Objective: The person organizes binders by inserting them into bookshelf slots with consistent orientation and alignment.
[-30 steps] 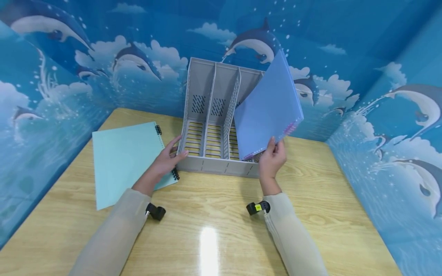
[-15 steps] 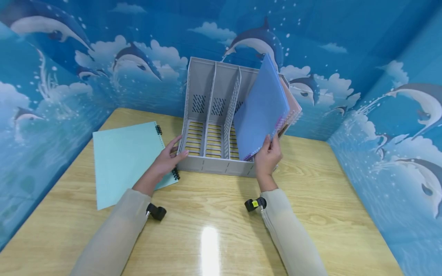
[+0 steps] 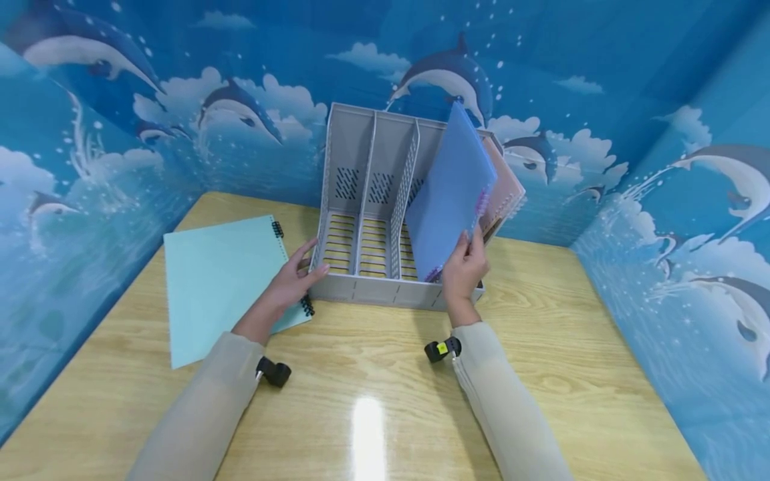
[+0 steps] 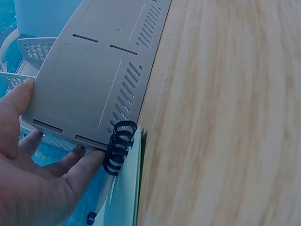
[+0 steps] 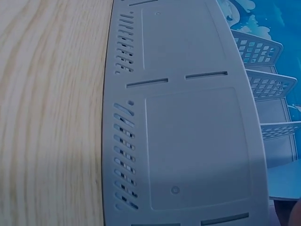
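A grey desktop file organizer (image 3: 397, 292) with upright dividers stands near the back of the table. At its left front corner my left hand (image 3: 290, 280) holds on; the left wrist view shows thumb and fingers (image 4: 84, 172) around that corner. My right hand (image 3: 466, 267) pinches the lower front edge of a blue notebook (image 3: 448, 194) with a purple-pink spiral. The notebook leans in a right-hand compartment, its lower edge inside the front wall. Right of it a pink spiral notebook (image 3: 505, 180) stands in the organizer, partly hidden. Only a sliver of the right hand shows in the right wrist view.
A mint-green notebook (image 3: 222, 280) with black coils lies on the wooden table (image 3: 325, 401), close by the left hand. Two slots at the organizer's left show bare slatted bottoms. Dolphin-printed sheets (image 3: 240, 60) rise behind and at both sides.
The blue notebook has swung left and down into the organizer with my right hand, uncovering the pink notebook. My left hand has stayed at the corner.
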Motion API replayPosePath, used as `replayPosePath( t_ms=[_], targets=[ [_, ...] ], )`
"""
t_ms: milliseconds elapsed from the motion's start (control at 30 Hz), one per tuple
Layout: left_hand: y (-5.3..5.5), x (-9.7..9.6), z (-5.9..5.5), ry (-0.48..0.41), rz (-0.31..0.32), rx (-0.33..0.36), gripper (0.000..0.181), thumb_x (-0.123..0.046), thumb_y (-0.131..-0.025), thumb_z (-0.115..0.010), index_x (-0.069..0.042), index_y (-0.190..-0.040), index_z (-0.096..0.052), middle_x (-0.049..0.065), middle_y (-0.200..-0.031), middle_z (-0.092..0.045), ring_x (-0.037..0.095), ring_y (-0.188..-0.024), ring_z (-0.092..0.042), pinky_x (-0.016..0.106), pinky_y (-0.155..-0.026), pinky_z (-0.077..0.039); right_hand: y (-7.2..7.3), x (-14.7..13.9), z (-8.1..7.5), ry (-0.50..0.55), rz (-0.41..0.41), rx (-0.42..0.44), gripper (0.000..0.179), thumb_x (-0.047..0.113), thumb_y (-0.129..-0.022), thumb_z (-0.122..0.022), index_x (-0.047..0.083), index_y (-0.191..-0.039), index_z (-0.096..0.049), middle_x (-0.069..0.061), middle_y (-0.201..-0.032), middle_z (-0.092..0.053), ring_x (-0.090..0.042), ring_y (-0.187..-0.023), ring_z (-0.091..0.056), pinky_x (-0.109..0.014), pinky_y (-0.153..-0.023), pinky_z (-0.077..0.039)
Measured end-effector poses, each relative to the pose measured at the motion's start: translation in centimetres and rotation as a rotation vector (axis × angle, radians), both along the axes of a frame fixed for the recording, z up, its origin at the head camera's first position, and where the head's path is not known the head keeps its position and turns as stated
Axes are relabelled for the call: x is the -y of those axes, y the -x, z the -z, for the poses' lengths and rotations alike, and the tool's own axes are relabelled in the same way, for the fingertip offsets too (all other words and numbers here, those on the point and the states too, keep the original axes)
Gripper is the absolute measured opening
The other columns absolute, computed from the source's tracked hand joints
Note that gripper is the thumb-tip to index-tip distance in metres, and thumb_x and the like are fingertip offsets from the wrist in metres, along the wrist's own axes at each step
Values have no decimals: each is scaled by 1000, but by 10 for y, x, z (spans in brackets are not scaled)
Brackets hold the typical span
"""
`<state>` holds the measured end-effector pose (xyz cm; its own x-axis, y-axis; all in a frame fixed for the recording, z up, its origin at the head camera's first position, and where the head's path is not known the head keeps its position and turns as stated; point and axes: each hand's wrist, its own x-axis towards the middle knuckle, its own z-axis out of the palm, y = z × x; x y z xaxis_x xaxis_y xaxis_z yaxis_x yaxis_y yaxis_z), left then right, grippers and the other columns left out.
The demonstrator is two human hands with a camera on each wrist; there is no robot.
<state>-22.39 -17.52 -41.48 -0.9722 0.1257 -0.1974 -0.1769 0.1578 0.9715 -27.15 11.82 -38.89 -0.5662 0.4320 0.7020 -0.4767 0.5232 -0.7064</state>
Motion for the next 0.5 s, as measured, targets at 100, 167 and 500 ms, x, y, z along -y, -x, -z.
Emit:
replayPosePath(
  t_ms=[100, 167, 500],
  targets=[
    [-6, -1, -11, -5, 6, 12, 79, -39, -98, -57, -34, -157, -4, 18, -160, -14, 40, -143, -23, 57, -114, -23, 2, 2, 0, -20, 22, -2, 32, 14, -103, -49, 9, -132, -61, -14, -62, -49, -3, -51, -34, -22, -49, -30],
    [-10, -3, -18, -2, 8, 15, 78, -36, -99, -55, -31, -157, -4, 19, -160, -13, 41, -143, -23, 57, -114, -23, 3, 4, 0, -27, 37, -1, 33, 15, -103, -50, 10, -134, -60, -15, -61, -49, -3, -50, -34, -23, -49, -30],
    [-2, 0, -2, -8, -1, 3, 80, -42, -96, -58, -37, -156, -5, 16, -160, -14, 38, -143, -24, 56, -114, -24, 10, 8, 3, -21, 46, 25, 33, 19, -103, -49, 13, -134, -60, -20, -72, -61, -13, -50, -41, -27, -50, -34]
  ],
)
